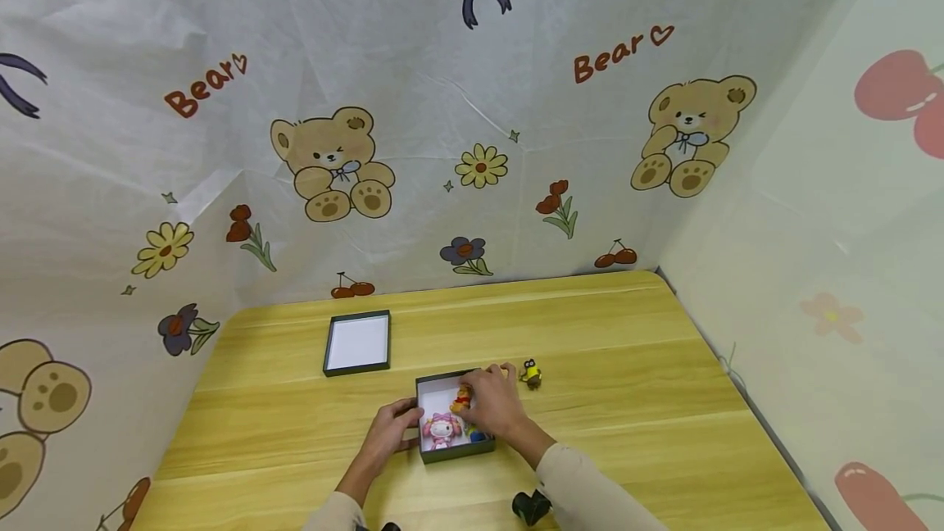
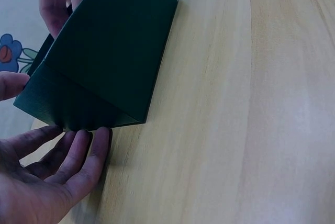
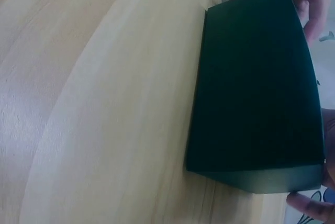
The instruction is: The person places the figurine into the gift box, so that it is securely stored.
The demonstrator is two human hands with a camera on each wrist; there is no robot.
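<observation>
Nearest the person, a small dark object lies on the wooden bench beside the right sleeve; what it is cannot be told.

The left hand rests against the left wall of the dark green box. In the left wrist view its fingers lie nearly straight at the base of the box wall and the thumb touches the corner above. This grip is open and closes on nothing; judged from its position, it braces the box against sliding.

The right hand reaches over the right side of the box, fingers bent downward into the interior at a small orange-and-yellow figure. Whether this grip has actually closed on the figure cannot be told; the fingertips hide the contact. In the right wrist view only the outer box wall and fingertips at its edges appear.

Inside the box, a pink-and-white doll figure lies toward the near-left corner, with a small blue item just beside it under the right hand.

Just beyond the box's far-right corner, a small yellow-and-black figure stands apart from the box. Farther back and to the left, the box lid lies upturned, white interior showing, well apart from the box.

Open bench surface extends right and toward the far edge, where the printed bear backdrop hangs.
</observation>
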